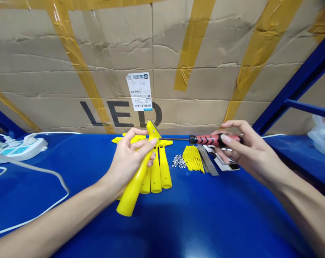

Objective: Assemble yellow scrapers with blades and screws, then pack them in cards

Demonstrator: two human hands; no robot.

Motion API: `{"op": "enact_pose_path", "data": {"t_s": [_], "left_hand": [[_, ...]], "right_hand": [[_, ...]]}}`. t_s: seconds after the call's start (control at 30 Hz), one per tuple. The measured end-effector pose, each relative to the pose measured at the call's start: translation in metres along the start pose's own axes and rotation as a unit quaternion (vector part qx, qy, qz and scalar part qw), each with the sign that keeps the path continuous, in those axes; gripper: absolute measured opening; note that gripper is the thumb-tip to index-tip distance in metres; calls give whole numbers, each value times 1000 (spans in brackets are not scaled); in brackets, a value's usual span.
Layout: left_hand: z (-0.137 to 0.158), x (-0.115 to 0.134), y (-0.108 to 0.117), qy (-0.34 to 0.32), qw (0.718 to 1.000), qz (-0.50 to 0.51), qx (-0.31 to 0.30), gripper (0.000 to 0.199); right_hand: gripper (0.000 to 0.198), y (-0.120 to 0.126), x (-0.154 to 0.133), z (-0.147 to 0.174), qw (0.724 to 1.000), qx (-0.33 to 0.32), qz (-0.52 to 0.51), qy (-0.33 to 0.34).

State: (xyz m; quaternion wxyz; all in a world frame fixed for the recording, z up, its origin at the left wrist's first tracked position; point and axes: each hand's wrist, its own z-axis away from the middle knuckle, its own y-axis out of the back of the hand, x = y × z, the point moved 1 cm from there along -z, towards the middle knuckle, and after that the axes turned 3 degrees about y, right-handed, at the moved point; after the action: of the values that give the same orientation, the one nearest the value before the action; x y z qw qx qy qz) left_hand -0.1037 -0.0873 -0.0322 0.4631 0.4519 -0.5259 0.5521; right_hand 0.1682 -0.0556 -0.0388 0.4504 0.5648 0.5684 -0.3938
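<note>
My left hand (134, 152) is wrapped round a yellow scraper (134, 188), its hollow handle slanting down toward me and a thin blade at its head. In my right hand (243, 145) is a screwdriver (209, 139) with a red and black handle, held level. The shaft's tip reaches the scraper's head; whether it sits in a screw I cannot tell. Several more yellow scraper handles (165, 172) lie side by side just behind my left hand. Between the hands are small metal nuts or screws (179, 162), a row of yellow plastic pieces (192, 158) and grey metal blades (208, 161).
A large taped cardboard box (162, 46) with a white label (139, 91) stands behind the blue table (178, 218). A white power strip (30, 148) with cables lies at left. Blue metal bars (294, 82) rise at right, near clear plastic wrapping (322, 136).
</note>
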Motion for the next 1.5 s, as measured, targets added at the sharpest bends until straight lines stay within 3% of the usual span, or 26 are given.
{"op": "enact_pose_path", "data": {"t_s": [0.07,0.13,0.27,0.37,0.43,0.57,0.67,0.73,0.9,1.0,1.07,1.23,1.4,1.5], "left_hand": [[1,0,-3,8,1000,2,-10,39],[2,0,-5,10,1000,2,-8,41],[2,0,-4,2,1000,-7,3,42],[1,-2,-3,1,1000,-11,-9,41],[1,-4,-4,2,1000,-12,-12,41],[3,-7,-5,12,1000,-4,-4,43],[4,-9,-7,17,1000,-10,-13,41],[5,-9,-8,14,1000,-11,-12,41],[5,-5,-7,-1,1000,-8,-5,42],[6,-2,-8,-4,1000,-12,-13,42],[6,-1,-8,-4,1000,-14,-11,42],[5,-2,-7,-4,1000,-12,-8,43],[3,-5,-6,5,1000,-1,-6,43],[2,-6,-5,12,1000,1,3,44]], "right_hand": [[34,4,0,-1,996,54,77,10],[36,7,0,-1,993,67,96,11],[44,8,-3,1,999,-43,12,10],[34,7,-4,1,994,12,102,27],[41,7,-3,1,989,39,142,26],[43,8,-1,0,998,-45,50,15],[34,11,0,-1,995,-15,94,20],[42,13,0,0,990,18,138,12],[42,11,1,0,997,-61,37,10],[32,10,2,-1,997,6,78,25],[39,10,2,-2,992,44,115,19],[40,9,-1,0,999,-26,31,31],[36,7,2,2,982,56,169,64],[26,5,4,2,991,5,108,79]]}}
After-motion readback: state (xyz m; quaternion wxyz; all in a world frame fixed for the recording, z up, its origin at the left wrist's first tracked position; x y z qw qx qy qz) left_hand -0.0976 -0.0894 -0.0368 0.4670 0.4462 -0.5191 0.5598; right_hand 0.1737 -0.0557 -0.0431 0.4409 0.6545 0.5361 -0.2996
